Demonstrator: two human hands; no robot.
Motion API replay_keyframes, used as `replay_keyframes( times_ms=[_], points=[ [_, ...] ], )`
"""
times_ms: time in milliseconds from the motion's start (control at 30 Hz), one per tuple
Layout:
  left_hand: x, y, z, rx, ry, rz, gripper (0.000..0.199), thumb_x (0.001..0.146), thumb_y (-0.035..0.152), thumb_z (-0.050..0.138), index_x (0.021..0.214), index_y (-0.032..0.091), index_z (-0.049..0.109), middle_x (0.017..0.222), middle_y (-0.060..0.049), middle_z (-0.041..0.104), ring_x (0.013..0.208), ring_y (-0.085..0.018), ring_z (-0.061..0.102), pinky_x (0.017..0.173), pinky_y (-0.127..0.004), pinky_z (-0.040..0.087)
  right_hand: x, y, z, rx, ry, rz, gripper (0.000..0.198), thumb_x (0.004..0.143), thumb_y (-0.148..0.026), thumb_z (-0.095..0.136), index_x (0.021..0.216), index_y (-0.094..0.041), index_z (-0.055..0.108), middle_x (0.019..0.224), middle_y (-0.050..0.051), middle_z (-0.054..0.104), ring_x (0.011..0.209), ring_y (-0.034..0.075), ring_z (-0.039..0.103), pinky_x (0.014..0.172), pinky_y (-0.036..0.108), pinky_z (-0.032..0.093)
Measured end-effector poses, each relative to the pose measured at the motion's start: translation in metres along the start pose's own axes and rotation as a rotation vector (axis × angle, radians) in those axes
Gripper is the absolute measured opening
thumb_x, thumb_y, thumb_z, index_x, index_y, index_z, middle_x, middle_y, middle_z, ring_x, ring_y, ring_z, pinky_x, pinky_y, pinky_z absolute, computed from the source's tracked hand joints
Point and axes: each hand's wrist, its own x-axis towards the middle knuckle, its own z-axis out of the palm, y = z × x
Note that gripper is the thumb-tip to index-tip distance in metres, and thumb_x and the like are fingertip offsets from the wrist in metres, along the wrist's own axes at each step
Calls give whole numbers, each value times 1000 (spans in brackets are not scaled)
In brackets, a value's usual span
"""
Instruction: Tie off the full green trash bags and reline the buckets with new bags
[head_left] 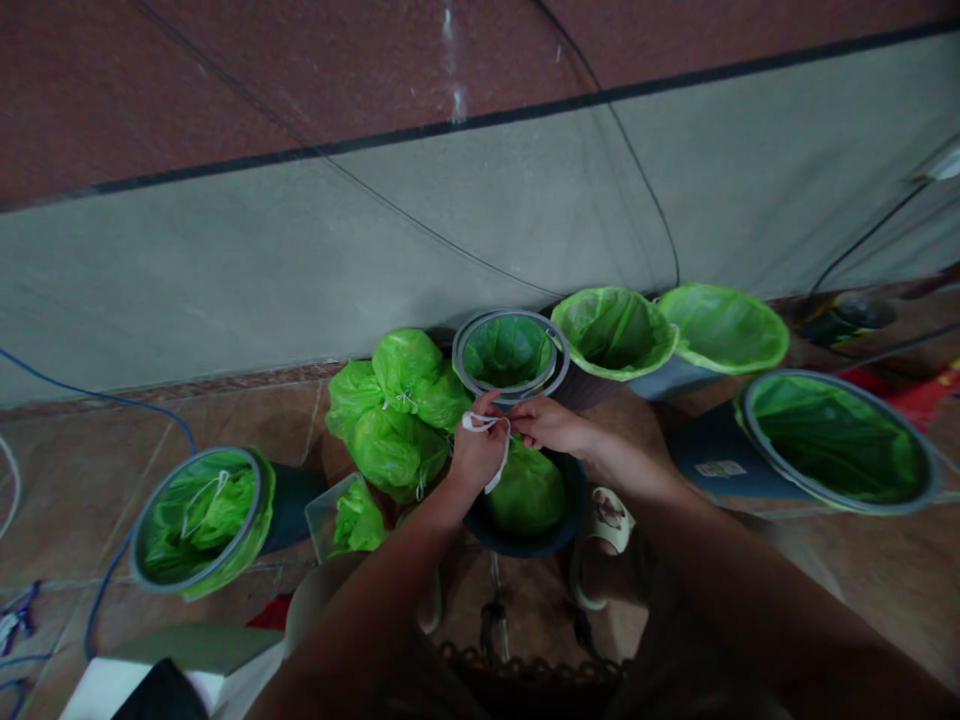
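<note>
Both hands meet above a dark blue trash can [574, 505] between my feet. Inside it sits a full green trash bag [529, 490], its top gathered under my fingers. My left hand [480, 445] is closed, with a white tie string [480, 422] looped over its fingers. My right hand [551, 425] pinches at the same spot, its fingertips against the string and bag neck. How the string runs around the neck is hidden by the fingers. Left of the can, several tied green bags [397, 440] are piled, touching one another.
Bins lined with green bags stand along the wall: a grey-rimmed bin [510, 395], two lined bins [615, 335], [724, 325] and a large tilted bin [840, 440]. Another lined bin [202, 520] leans at left. A clear box [322, 520] holds green bags. A blue cable [112, 395] crosses the floor.
</note>
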Motion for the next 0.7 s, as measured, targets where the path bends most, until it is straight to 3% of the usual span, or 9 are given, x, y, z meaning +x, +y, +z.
replay_keyframes(
  times_ms=[133, 267, 400, 567, 700],
  points=[
    [5, -3, -3, 41, 48, -31, 40, 71, 10, 63, 109, 17, 66, 75, 1, 63, 63, -11, 55, 65, -24, 44, -1, -1, -1, 67, 0, 18, 8, 76, -17, 57, 71, -15, 62, 55, -4, 53, 50, 8, 50, 50, 19, 39],
    [10, -7, -7, -27, -49, -85, 25, 68, 10, 64, 91, 16, 69, 75, -1, 66, 64, -12, 57, 67, -26, 46, 0, -2, -1, -3, 13, -11, 9, 75, -20, 58, 72, -15, 65, 58, -4, 56, 52, 8, 50, 52, 19, 38],
    [10, -9, -8, -90, -97, -131, 14, 67, 12, 66, 79, 16, 69, 70, 0, 66, 62, -12, 57, 63, -25, 46, -2, -8, -1, -312, 91, -65, 16, 79, -18, 53, 76, -15, 68, 64, -1, 61, 59, 10, 54, 56, 20, 38],
    [10, -6, -8, 8, -104, -107, 5, 70, 16, 66, 73, 17, 70, 64, 1, 65, 64, -13, 59, 63, -24, 46, -6, -15, 1, -696, 263, -87, 21, 83, -20, 50, 83, -16, 71, 79, 6, 69, 76, 16, 60, 69, 25, 40],
    [9, -4, -9, 31, -96, -113, 6, 71, 14, 64, 72, 16, 69, 65, 1, 66, 63, -12, 59, 63, -23, 45, -1, -5, 1, -554, 163, -165, 23, 80, -15, 49, 89, -15, 70, 83, 4, 68, 77, 15, 59, 69, 24, 42]
  ],
)
